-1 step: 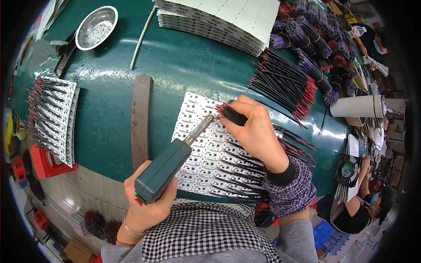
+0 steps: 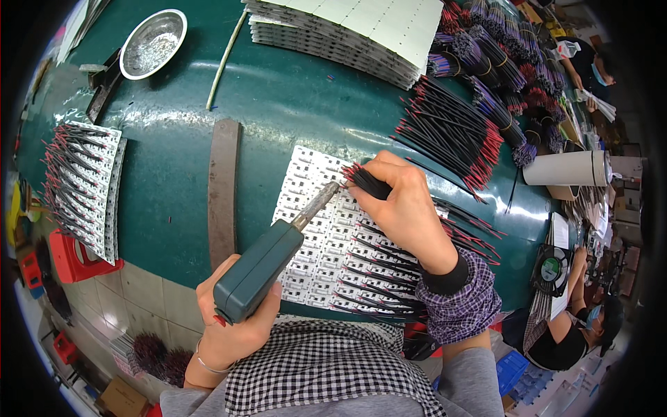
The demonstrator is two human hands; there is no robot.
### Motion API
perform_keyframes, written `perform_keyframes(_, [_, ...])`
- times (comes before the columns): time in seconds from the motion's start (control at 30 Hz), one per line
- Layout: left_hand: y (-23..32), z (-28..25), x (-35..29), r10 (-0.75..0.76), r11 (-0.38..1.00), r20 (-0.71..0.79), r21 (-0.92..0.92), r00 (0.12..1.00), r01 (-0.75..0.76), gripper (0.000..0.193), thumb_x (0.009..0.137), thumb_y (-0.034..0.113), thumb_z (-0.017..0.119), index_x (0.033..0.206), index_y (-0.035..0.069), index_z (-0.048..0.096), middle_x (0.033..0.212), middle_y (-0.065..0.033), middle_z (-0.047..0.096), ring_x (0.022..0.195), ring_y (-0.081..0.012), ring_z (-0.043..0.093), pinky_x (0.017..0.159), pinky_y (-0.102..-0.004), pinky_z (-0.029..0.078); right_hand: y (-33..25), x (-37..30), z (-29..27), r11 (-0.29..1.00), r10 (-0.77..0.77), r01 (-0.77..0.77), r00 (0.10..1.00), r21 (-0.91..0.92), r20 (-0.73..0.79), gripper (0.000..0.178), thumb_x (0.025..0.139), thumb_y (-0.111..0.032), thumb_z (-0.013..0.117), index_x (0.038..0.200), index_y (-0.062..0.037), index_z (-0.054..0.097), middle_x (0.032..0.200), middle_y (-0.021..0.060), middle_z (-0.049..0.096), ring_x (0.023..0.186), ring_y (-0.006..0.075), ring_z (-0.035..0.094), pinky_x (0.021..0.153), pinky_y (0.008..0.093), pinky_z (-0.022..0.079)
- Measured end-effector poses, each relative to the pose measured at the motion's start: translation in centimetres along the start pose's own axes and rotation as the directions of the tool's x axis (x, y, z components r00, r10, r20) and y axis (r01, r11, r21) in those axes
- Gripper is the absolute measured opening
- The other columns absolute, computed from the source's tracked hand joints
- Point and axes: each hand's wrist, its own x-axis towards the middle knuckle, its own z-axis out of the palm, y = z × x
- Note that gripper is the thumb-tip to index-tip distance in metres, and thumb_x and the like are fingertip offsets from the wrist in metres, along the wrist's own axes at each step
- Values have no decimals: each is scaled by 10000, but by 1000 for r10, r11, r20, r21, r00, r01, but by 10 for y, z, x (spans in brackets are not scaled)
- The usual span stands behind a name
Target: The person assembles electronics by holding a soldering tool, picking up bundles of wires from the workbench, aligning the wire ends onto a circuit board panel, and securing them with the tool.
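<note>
Green tbl (image 2: 160, 187), L hand (image 2: 240, 313) w/ soldering gun (image 2: 260, 267), R hand (image 2: 403, 205) gripping blk wires (image 2: 367, 183)

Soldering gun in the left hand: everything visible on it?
The soldering gun has a boxy dark-green body, plastic by its look, and a worn, greyish metal barrel ahead of it. The left hand grips it, covering its lower part. It points away and to the right over the white board, its tip close to the red-ended wires in the right hand; whether they touch is unclear.
</note>
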Motion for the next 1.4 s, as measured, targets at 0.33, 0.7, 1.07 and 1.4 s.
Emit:
perform_keyframes(0.33, [-13, -9, -30, -84, 985, -77, -156, 993, 72, 343, 810, -65, 761, 1141, -18, 687, 1024, -66, 717, 703, -113, 621, 620, -249, 501, -3, -3, -5, 997, -56, 59, 997, -57, 45, 163, 832, -41, 717, 937, 67, 655, 881, 195, 579, 840, 397, 588, 755, 441, 470])
perform_keyframes(0.7, [2, -5, -30, -366, 897, -156, -323, 917, 303, 304, 789, 5, 787, 1078, -56, 716, 995, -123, 750, 839, -156, 704, 746, -285, 565, -19, -28, -4, 990, -53, 60, 997, 129, -61, 259, 747, 54, 693, 1002, 33, 656, 913, 163, 609, 833, 366, 630, 732, 426, 500])
perform_keyframes(1.07, [-17, -9, -34, -74, 996, -20, -49, 997, 73, 471, 800, -75, 763, 1252, -30, 639, 1078, -110, 738, 908, -140, 687, 805, -275, 554, -13, -24, 4, 1000, 21, -21, 1000, -1, -8, 191, 736, 4, 718, 920, 34, 675, 882, 170, 640, 802, 382, 648, 695, 436, 502])
perform_keyframes(1.4, [-10, 2, -28, -109, 984, -136, -153, 985, 88, 154, 763, 15, 780, 899, -18, 716, 782, -68, 703, 627, -142, 646, 582, -272, 492, -12, -25, 8, 1000, 2, -3, 999, -21, -50, 129, 763, 6, 702, 890, 26, 691, 861, 155, 636, 755, 368, 646, 664, 428, 497])
